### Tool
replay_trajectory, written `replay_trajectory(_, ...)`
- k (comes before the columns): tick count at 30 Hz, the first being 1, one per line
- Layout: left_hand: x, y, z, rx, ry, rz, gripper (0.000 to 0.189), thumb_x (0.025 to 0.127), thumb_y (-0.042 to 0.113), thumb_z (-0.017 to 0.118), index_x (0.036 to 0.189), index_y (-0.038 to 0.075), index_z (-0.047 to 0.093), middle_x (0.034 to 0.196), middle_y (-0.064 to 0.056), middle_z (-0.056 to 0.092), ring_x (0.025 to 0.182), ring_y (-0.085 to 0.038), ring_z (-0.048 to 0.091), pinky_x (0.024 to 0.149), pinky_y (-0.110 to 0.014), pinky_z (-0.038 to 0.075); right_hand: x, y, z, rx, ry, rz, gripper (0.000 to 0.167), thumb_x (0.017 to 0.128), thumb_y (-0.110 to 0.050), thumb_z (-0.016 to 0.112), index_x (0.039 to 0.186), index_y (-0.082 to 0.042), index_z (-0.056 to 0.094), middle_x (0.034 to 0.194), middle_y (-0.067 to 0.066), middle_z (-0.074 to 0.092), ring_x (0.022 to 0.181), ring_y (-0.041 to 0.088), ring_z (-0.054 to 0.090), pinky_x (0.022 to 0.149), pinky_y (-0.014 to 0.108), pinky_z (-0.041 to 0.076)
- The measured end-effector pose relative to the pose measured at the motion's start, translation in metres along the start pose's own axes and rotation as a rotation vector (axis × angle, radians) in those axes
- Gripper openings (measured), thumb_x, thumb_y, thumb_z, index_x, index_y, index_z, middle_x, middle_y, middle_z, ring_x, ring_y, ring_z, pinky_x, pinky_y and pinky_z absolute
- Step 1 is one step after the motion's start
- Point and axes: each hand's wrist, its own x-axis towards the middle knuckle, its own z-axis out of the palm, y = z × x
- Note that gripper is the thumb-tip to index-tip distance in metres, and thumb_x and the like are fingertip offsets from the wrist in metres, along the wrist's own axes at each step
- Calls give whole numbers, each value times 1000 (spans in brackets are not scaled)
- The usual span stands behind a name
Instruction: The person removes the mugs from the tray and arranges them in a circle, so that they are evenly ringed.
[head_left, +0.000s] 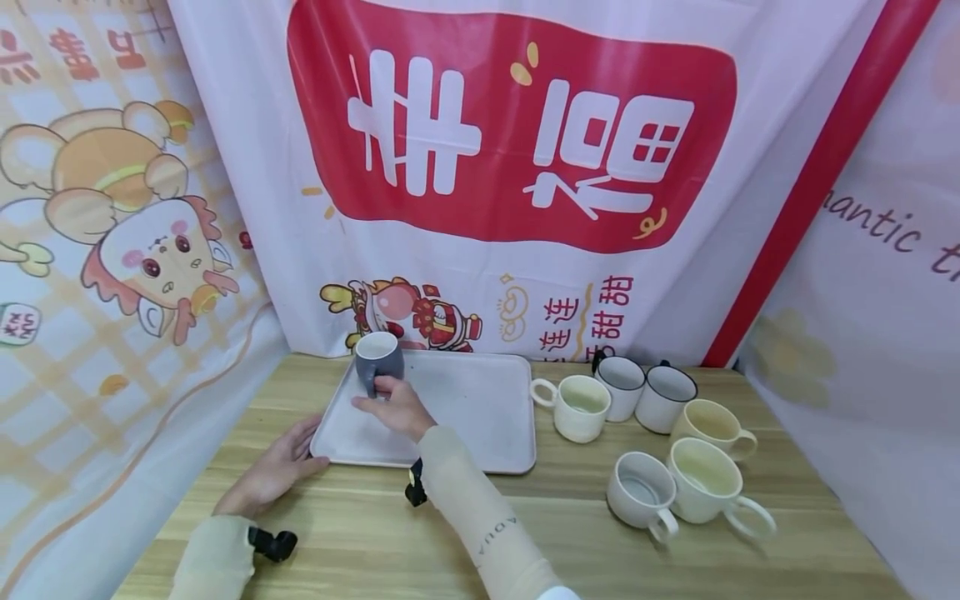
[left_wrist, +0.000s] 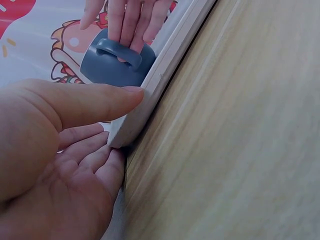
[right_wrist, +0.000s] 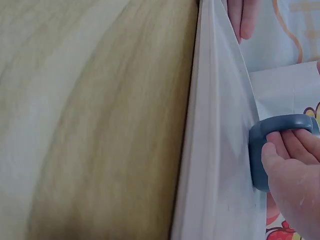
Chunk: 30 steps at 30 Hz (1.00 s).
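A dark blue-grey mug [head_left: 378,357] with a pale inside stands upright near the back left of a light grey tray [head_left: 472,417]. My right hand [head_left: 397,408] holds it by the handle; in the right wrist view the fingertips reach into the handle [right_wrist: 285,121] and the thumb lies beside it. At the tray's near left corner, my left hand [head_left: 281,462] grips the rim, thumb along the front edge and fingers at the left side. The left wrist view shows that thumb touching the tray's rim [left_wrist: 150,97], with the mug [left_wrist: 112,62] beyond.
Right of the tray stand several mugs: a pale green-white one [head_left: 581,408], two white ones with dark rims [head_left: 666,398], a yellow one [head_left: 708,423], a cream one [head_left: 705,479] and a greyish white one [head_left: 641,490]. A printed cloth [head_left: 510,283] hangs behind the wooden table [head_left: 360,533].
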Motion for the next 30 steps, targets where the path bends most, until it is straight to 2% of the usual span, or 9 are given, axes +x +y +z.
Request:
replay_trajectory(4, 2, 0, 3, -3, -5, 11, 92, 100, 7, 69, 167, -4, 7, 175, -31, 9, 162, -51, 8, 132, -61, 13, 0, 4, 1, -3, 74, 19, 45, 92, -46, 81, 124, -15, 75, 114, -3, 76, 100, 10, 67, 91, 29, 62)
replay_trajectory(7, 2, 1, 3, 4, -4, 23, 92, 100, 7, 69, 167, -5, 7, 174, -31, 9, 162, -51, 9, 131, -60, 13, -4, 1, -1, -23, 118, 31, 35, 94, -47, 79, 102, -14, 81, 93, -4, 76, 84, 8, 64, 74, 24, 56)
replay_trajectory(9, 2, 2, 3, 7, 1, 30, 91, 99, 6, 69, 166, -6, 8, 174, -32, 9, 162, -51, 10, 130, -60, 13, -11, -2, -3, -21, 114, 47, 33, 94, -46, 79, 91, -14, 83, 85, -4, 77, 80, 7, 62, 69, 22, 51)
replay_trajectory(12, 1, 3, 2, 17, -1, 37, 92, 99, 6, 69, 166, -6, 8, 174, -32, 9, 161, -51, 10, 130, -59, 14, -24, -8, -8, 82, 69, 84, 26, 94, -34, 80, 85, -9, 83, 80, 3, 79, 78, 7, 64, 70, 21, 49)
replay_trajectory(16, 0, 3, 0, 28, -10, 42, 93, 98, 7, 70, 166, -7, 8, 174, -32, 9, 161, -52, 10, 129, -60, 14, -40, -16, -19, 348, 12, 182, 15, 92, -20, 80, 95, -5, 80, 87, 7, 80, 77, 11, 69, 74, 21, 53)
replay_trajectory(18, 0, 2, 0, 29, -11, 45, 93, 98, 9, 70, 166, -6, 9, 174, -31, 10, 161, -52, 10, 129, -60, 14, -49, -19, -27, 433, 2, 217, 15, 93, -17, 79, 101, -4, 79, 91, 6, 79, 76, 13, 69, 73, 23, 56)
replay_trajectory(22, 2, 1, -1, 6, -22, 69, 93, 99, 8, 70, 166, -8, 8, 174, -32, 10, 161, -52, 10, 129, -59, 15, -73, -24, -47, 451, 0, 232, 18, 95, -19, 77, 105, -3, 79, 94, 6, 79, 79, 15, 70, 79, 27, 59)
replay_trajectory(26, 3, -2, -2, -21, -27, 85, 92, 99, 4, 69, 165, -9, 7, 173, -34, 8, 160, -53, 8, 131, -51, 20, -99, -23, -70, 420, 2, 197, 20, 96, -22, 76, 102, -3, 80, 89, 5, 78, 83, 16, 72, 91, 32, 61)
replay_trajectory(30, 2, -4, -2, -11, -21, 71, 91, 100, 6, 69, 166, -8, 7, 174, -33, 8, 161, -53, 9, 131, -51, 20, -125, -17, -92, 399, 14, 165, 23, 97, -23, 76, 101, -1, 80, 83, 2, 77, 84, 15, 72, 94, 32, 60)
